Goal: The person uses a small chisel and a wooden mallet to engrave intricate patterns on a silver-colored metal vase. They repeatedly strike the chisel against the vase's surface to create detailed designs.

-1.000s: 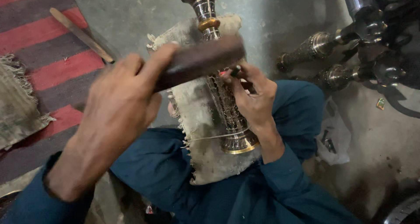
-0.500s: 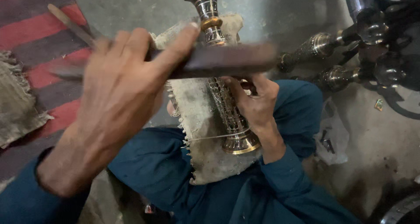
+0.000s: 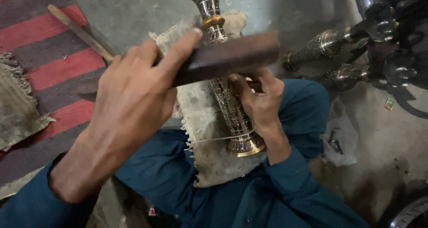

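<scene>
The engraved brass stem (image 3: 232, 112) lies lengthwise across your lap on a worn, frayed cloth (image 3: 200, 121), its flared base (image 3: 244, 144) toward you and its narrow, banded neck (image 3: 210, 14) pointing away over the concrete floor (image 3: 276, 9). Your right hand (image 3: 258, 98) is closed over the patterned middle of the stem, fingers curled down onto the metal; something thin seems pinched in them against the engraving, but it is too hidden to make out. Your left hand (image 3: 133, 98) is raised above the stem and clamped around a dark wooden block (image 3: 223, 58), thumb stretched along its top edge. The block is blurred and sits crosswise over the stem's upper part; you cannot tell whether it touches the brass. Your two hands are apart, the left higher and nearer the camera.

Your legs, in dark teal cloth (image 3: 178, 183), bear the cloth and stem. To your left lies a red and grey striped rug (image 3: 44, 63) with a long wooden stick (image 3: 80, 32) resting on it, and a fringed grey mat (image 3: 18, 107) at its edge. To your right, two more engraved metal stems (image 3: 325, 43) lie on the floor among dark metal parts (image 3: 392, 27). Just beside your right knee sits a clear plastic bag (image 3: 339, 139) with a few small dark pieces inside, too small to tell apart. A small green scrap (image 3: 389, 104) lies farther right.
</scene>
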